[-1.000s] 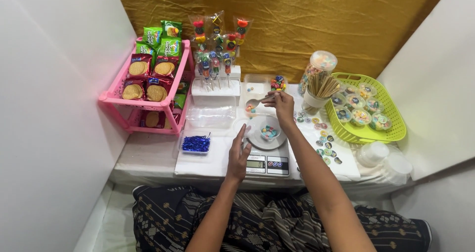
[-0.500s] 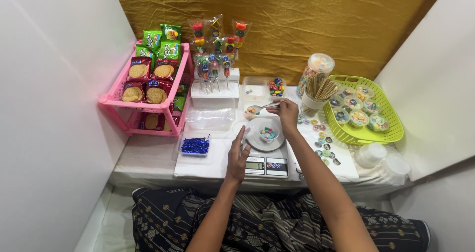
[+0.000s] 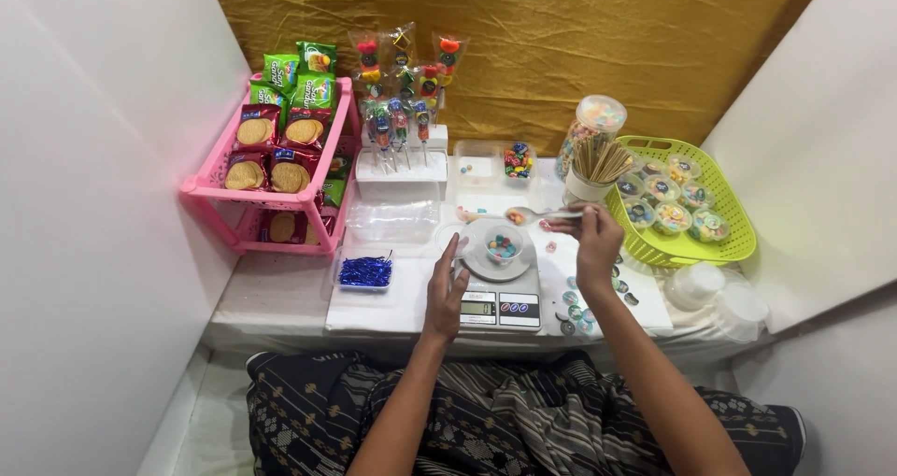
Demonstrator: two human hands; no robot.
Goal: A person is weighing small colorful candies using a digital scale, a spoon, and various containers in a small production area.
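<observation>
Now right hand [image 3: 596,241] lower, rightward

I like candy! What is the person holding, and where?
The right hand holds a metal spoon by its handle end; the left hand holds nothing.

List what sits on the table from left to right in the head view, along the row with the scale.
Pink rack of biscuit packs → tray of blue foil pieces → left hand → small cup of coloured candies on the scale → right hand holding a spoon → green basket of filled cups.
</observation>
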